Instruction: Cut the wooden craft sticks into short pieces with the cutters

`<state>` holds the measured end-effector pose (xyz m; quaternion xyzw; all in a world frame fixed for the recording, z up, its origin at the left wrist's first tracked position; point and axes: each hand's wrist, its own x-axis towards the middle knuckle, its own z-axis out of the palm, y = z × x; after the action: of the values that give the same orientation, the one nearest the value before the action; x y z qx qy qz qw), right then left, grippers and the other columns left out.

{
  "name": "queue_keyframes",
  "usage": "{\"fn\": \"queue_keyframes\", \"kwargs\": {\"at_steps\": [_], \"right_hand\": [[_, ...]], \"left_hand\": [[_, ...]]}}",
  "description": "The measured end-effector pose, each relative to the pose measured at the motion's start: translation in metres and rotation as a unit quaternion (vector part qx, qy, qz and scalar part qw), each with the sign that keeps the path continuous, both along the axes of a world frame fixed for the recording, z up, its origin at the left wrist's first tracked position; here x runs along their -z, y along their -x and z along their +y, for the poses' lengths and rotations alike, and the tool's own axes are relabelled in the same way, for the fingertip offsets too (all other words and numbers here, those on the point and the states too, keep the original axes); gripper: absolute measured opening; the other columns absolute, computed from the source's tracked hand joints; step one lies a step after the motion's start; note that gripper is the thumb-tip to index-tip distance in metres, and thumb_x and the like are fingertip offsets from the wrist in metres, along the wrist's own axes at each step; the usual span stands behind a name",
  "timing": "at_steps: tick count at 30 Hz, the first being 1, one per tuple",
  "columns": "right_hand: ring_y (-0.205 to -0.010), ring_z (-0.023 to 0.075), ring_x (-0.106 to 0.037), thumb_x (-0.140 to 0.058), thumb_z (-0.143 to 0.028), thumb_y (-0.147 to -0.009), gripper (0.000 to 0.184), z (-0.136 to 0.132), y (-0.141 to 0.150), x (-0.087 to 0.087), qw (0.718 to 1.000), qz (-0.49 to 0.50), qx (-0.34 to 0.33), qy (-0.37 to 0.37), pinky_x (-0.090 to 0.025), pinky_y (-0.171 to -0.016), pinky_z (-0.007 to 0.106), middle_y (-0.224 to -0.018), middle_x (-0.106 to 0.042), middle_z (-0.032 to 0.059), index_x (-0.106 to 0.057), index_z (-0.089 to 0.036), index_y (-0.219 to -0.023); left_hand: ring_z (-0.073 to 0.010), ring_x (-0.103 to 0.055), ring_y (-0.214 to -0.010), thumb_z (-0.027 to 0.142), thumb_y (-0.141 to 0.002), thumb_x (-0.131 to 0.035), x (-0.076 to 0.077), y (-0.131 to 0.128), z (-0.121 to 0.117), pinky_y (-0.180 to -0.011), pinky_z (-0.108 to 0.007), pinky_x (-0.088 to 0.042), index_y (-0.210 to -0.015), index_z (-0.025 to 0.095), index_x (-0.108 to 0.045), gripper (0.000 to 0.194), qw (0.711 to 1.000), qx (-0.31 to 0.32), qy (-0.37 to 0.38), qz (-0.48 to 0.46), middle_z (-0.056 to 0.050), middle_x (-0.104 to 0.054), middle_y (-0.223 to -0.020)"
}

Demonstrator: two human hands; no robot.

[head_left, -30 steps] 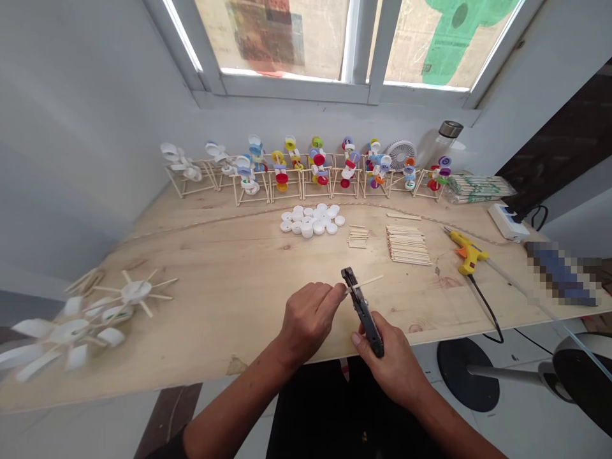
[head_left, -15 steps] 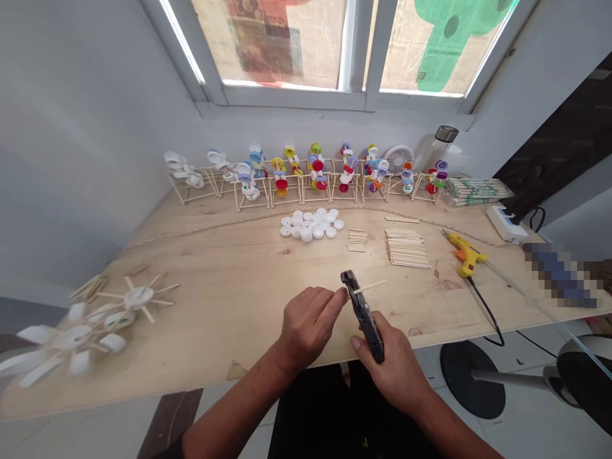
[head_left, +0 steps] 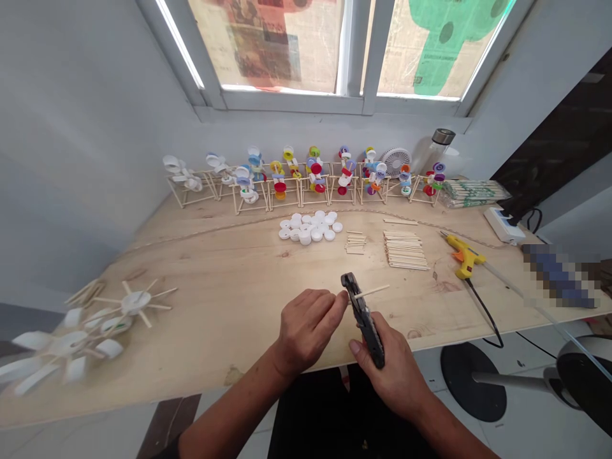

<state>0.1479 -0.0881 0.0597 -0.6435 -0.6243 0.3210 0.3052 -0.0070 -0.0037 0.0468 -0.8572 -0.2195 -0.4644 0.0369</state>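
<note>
My right hand [head_left: 399, 363] is wrapped round a black hand cutter [head_left: 367, 328], its head pointing away from me. A thin wooden stick [head_left: 375, 292] lies across the cutter's jaws and sticks out to the right. At the cutter's head, my left hand [head_left: 308, 325] is closed, with thumb and forefinger pinching the stick's near end; that end is mostly hidden by the fingers. Beyond the hands lie a neat row of longer sticks [head_left: 405, 249], a small pile of short stick pieces [head_left: 356, 242] and a cluster of white bottle caps [head_left: 310, 227].
Several stick frames with coloured cap wheels [head_left: 315, 185] line the wall. On the right are a yellow glue gun [head_left: 463, 255], a power strip [head_left: 504, 225] and bagged sticks [head_left: 475, 192]. Spoked cap wheels [head_left: 136, 303] sit at left. A bottle [head_left: 435, 150] stands behind.
The view has shifted slightly. Both hands keep their hold, and the stick still lies across the cutter's jaws, its free end a little lower and farther right in view.
</note>
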Motion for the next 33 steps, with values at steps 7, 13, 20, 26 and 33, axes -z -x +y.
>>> {"fn": "queue_keyframes", "kwargs": {"at_steps": [7, 13, 20, 26, 33], "right_hand": [[-0.058, 0.0153, -0.055, -0.049, -0.033, -0.083, 0.015, -0.002, 0.001, 0.003, 1.000, -0.005, 0.005, 0.022, -0.037, -0.056, 0.025, -0.064, -0.057, -0.0012, -0.045, -0.020, -0.077], [-0.056, 0.0154, -0.055, -0.047, -0.035, -0.084, 0.019, 0.000, 0.002, 0.009, 1.000, -0.009, 0.013, 0.016, -0.037, -0.055, 0.025, -0.061, -0.057, -0.0004, -0.045, -0.020, -0.074], [-0.055, 0.0152, -0.054, -0.046, -0.034, -0.084, 0.019, 0.002, 0.003, 0.018, 1.000, -0.001, 0.024, 0.013, -0.037, -0.054, 0.024, -0.060, -0.057, -0.0001, -0.046, -0.019, -0.074], [-0.055, 0.0149, -0.053, -0.046, -0.034, -0.084, 0.018, 0.004, 0.004, 0.023, 1.000, 0.002, 0.029, 0.009, -0.037, -0.053, 0.024, -0.060, -0.057, 0.0000, -0.047, -0.019, -0.074], [-0.056, 0.0156, -0.055, -0.045, -0.033, -0.085, 0.017, 0.006, 0.004, 0.026, 0.999, -0.015, 0.028, 0.015, -0.037, -0.053, 0.024, -0.061, -0.058, 0.0010, -0.048, -0.018, -0.076]], "left_hand": [[-0.0173, -0.057, -0.075, 0.005, -0.077, -0.055, -0.001, 0.000, 0.003, -0.065, -0.031, -0.048, -0.109, 0.007, -0.052, 0.032, 1.000, 0.005, -0.014, 0.008, -0.008, -0.061, -0.075], [-0.0166, -0.056, -0.075, 0.006, -0.079, -0.054, 0.001, -0.001, 0.005, -0.065, -0.031, -0.048, -0.109, 0.008, -0.052, 0.031, 1.000, 0.003, -0.018, 0.017, -0.008, -0.062, -0.076], [-0.0169, -0.056, -0.075, 0.005, -0.076, -0.058, 0.007, -0.005, 0.006, -0.065, -0.030, -0.048, -0.106, 0.007, -0.052, 0.031, 0.999, -0.025, -0.030, 0.020, -0.008, -0.062, -0.075], [-0.0146, -0.056, -0.068, 0.007, -0.077, -0.056, 0.010, -0.006, 0.008, -0.060, -0.027, -0.045, -0.103, 0.010, -0.053, 0.026, 0.997, -0.055, -0.029, 0.042, -0.005, -0.060, -0.070], [-0.0135, -0.053, -0.063, 0.007, -0.077, -0.056, 0.013, -0.005, 0.007, -0.058, -0.027, -0.043, -0.101, 0.010, -0.054, 0.024, 0.996, -0.065, -0.017, 0.060, -0.003, -0.059, -0.067]]}}
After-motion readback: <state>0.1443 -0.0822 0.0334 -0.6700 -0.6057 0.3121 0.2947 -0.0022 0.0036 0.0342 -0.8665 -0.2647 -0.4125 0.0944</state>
